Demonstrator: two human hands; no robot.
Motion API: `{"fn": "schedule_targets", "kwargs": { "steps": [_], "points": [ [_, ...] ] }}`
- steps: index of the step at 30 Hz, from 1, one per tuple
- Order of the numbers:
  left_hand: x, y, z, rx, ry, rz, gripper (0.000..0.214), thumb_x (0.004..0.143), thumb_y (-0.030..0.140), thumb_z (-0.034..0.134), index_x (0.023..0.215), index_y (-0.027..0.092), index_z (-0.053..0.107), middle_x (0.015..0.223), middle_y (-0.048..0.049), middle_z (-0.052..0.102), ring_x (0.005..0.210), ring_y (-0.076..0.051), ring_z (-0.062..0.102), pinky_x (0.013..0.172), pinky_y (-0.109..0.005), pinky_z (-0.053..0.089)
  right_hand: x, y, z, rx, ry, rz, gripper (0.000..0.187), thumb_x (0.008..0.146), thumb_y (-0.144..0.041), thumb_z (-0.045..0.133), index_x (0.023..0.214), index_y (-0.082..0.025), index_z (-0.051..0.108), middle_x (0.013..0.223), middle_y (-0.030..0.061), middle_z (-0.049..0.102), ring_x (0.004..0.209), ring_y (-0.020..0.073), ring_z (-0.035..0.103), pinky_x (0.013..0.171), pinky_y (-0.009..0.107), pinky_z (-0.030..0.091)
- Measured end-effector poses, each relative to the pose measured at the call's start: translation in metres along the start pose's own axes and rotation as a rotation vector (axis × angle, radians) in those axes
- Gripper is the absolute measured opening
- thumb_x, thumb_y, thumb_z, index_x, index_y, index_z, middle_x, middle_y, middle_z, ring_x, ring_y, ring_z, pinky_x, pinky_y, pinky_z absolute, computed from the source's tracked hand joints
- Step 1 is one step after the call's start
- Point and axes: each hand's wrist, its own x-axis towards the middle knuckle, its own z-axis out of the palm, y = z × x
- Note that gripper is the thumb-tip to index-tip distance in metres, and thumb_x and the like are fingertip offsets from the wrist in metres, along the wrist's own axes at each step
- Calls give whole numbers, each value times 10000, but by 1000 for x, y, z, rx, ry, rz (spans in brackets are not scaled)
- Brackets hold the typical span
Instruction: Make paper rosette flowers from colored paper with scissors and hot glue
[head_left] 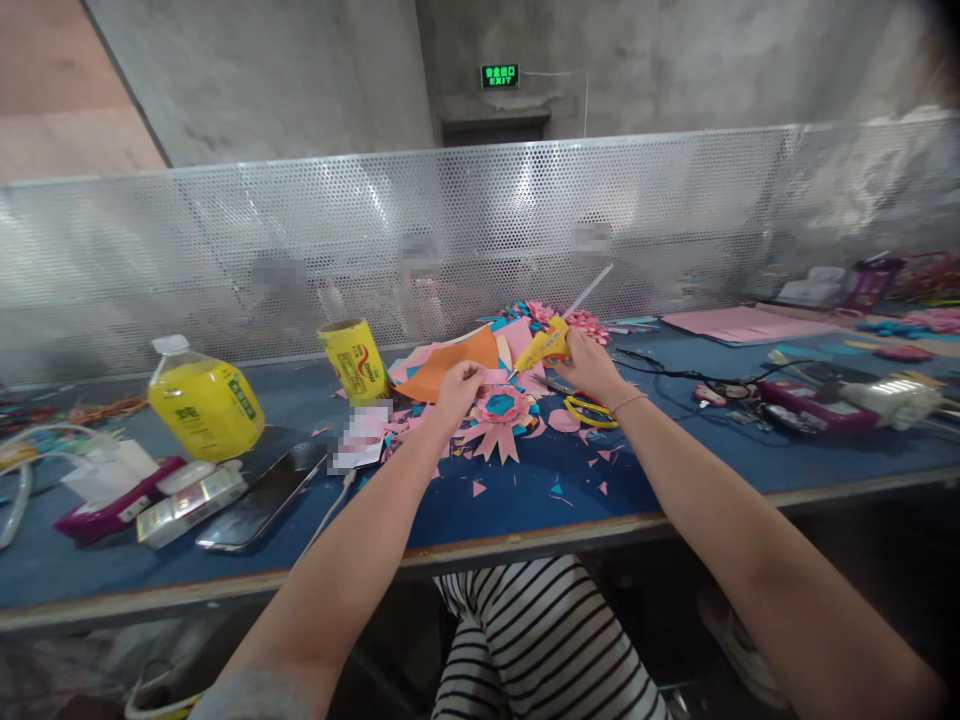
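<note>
My right hand [589,362] is wrapped round a yellow hot glue gun [546,343], with a long clear glue stick [589,290] poking up from its back. The gun's nozzle points down and left, at a small pink paper strip [493,376]. That strip is pinched between the fingertips of my left hand [459,388]. Just below both hands lies a paper rosette [504,406] with a blue centre, pink petals and pink ribbon tails. Yellow-handled scissors [589,412] lie under my right wrist. Whether the nozzle touches the strip I cannot tell.
Paper scraps surround the rosette; orange sheets [450,365] and finished paper flowers [577,325] lie behind. On the left stand a yellow can [356,360], a yellow liquid bottle [206,405] and a phone [259,502]. Black cables [675,372] run right. A perforated metal screen [315,230] closes the back.
</note>
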Motion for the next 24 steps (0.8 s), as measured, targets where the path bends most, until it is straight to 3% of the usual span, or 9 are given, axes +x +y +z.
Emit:
{"fn": "schedule_targets", "kwargs": {
  "steps": [11, 15, 17, 20, 24],
  "points": [
    [-4, 6, 3, -42, 7, -48, 130, 623, 239, 601, 632, 162, 497, 535, 54, 454, 448, -62, 490, 456, -185, 396, 1, -1, 1, -18, 15, 59, 249, 776, -271, 493, 988, -143, 463, 1027, 159, 566, 983, 289, 530, 806, 399, 427],
    [-4, 7, 2, -52, -22, -50, 140, 621, 251, 609, 635, 165, 500, 536, 50, 469, 460, -70, 491, 467, -199, 411, 1, 3, 6, -64, -34, 189, 412, 763, -373, 543, 1047, -78, 496, 1052, 206, 567, 975, 302, 552, 795, 384, 437],
    [-4, 8, 2, -80, -23, -70, 152, 616, 244, 622, 637, 164, 494, 548, 53, 472, 476, -73, 505, 496, -212, 433, 0, 14, 7, -93, -92, 253, 479, 743, -401, 571, 1075, -60, 522, 1046, 215, 582, 969, 307, 565, 798, 373, 437],
    [-6, 11, 2, -138, -2, -103, 159, 599, 204, 646, 646, 158, 501, 578, 52, 489, 517, -71, 523, 561, -227, 466, -5, 39, 7, -137, -216, 288, 343, 750, -299, 552, 1048, -137, 604, 1028, 154, 628, 985, 279, 576, 829, 340, 424],
    [-8, 12, 1, -150, 14, -96, 151, 580, 173, 672, 646, 147, 538, 589, 40, 518, 527, -60, 497, 558, -212, 440, -16, 70, 4, -202, -293, 549, 299, 737, -254, 543, 990, -134, 644, 1004, 159, 631, 996, 278, 575, 824, 339, 426]
  ]
}}
